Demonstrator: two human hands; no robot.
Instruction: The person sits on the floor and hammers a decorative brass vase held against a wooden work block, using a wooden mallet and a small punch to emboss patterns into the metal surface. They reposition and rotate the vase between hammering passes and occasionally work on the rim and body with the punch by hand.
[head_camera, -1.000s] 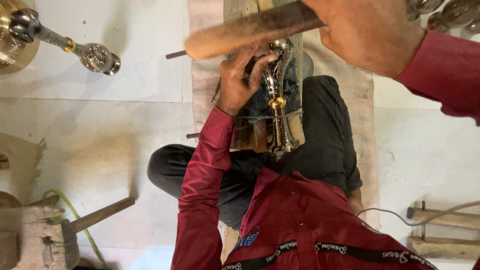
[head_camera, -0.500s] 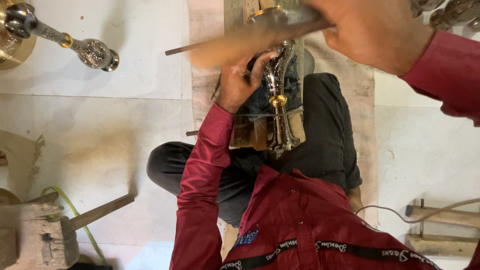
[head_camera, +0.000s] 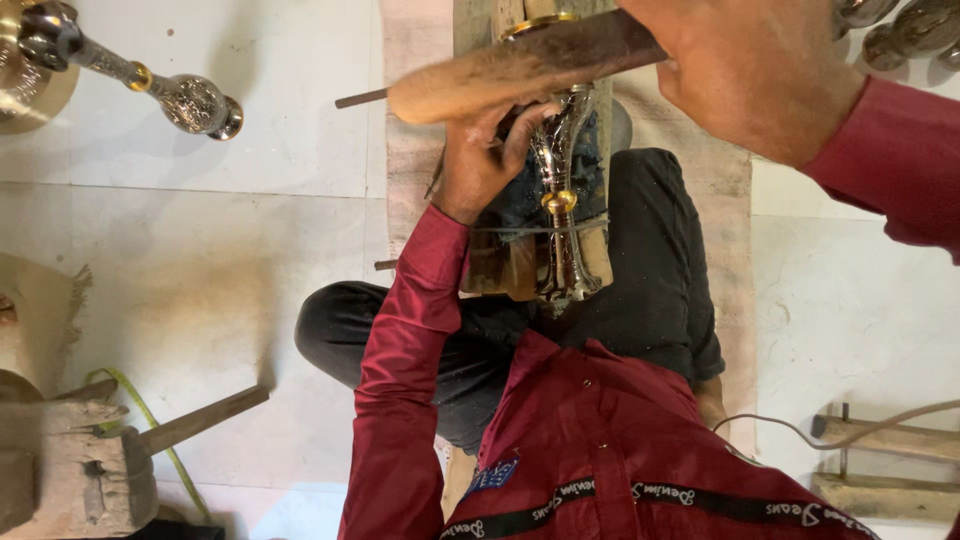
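Observation:
A silver engraved metal vase (head_camera: 562, 235) with a brass ring lies lengthwise on a wooden block (head_camera: 490, 275) over my lap, with a thin cord across it. My left hand (head_camera: 478, 165) rests on the vase's upper part, closed on a thin metal tool whose end pokes out at the wrist side. My right hand (head_camera: 745, 70) grips a thick wooden club (head_camera: 500, 80) that hangs level just above the left hand. A thin metal rod sticks out of the club's left end.
A second silver stand (head_camera: 185, 100) and a brass piece (head_camera: 20, 85) lie on the pale floor at top left. A rough wooden block with a handle (head_camera: 95, 470) sits at bottom left. Metal pieces (head_camera: 900, 25) are at top right, wooden slats (head_camera: 885, 440) and a cable at right.
The club was blurred in a stroke half a second ago and now sits slightly lower and further right over the vase. My left hand has stayed on the vase.

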